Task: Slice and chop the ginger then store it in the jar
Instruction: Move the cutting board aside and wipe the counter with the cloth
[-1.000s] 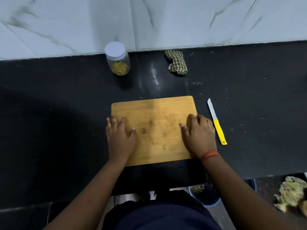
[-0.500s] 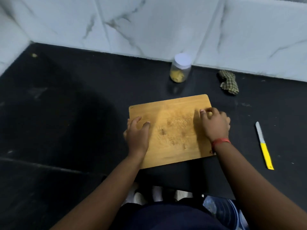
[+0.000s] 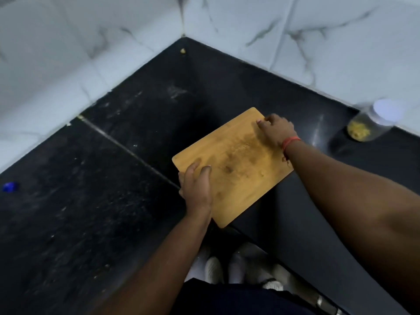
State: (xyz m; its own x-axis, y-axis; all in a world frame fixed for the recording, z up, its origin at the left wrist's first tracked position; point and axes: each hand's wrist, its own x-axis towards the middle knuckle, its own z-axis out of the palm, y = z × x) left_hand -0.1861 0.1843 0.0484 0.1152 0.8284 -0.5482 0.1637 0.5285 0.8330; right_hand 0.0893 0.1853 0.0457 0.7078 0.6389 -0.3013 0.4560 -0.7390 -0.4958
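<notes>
A bare wooden chopping board [image 3: 236,164] is held between both hands over the black counter, turned at an angle, its near corner past the counter's front edge. My left hand [image 3: 196,189] grips the board's near left edge, thumb on top. My right hand [image 3: 276,130] grips its far right corner with curled fingers. The clear jar [image 3: 366,126] with a white lid and chopped ginger inside stands at the right by the wall, blurred. No knife is in view.
The black counter [image 3: 113,178] runs into a corner of white marble wall tiles [image 3: 68,60]. A small blue object [image 3: 10,186] lies at the far left. A yellowish scrap [image 3: 182,50] sits in the corner. My feet show below the counter edge.
The view has swung left toward the counter's corner. Both hands have gone from lying flat on the board to gripping its edges, and the board has turned. Knife and cloth have left the view.
</notes>
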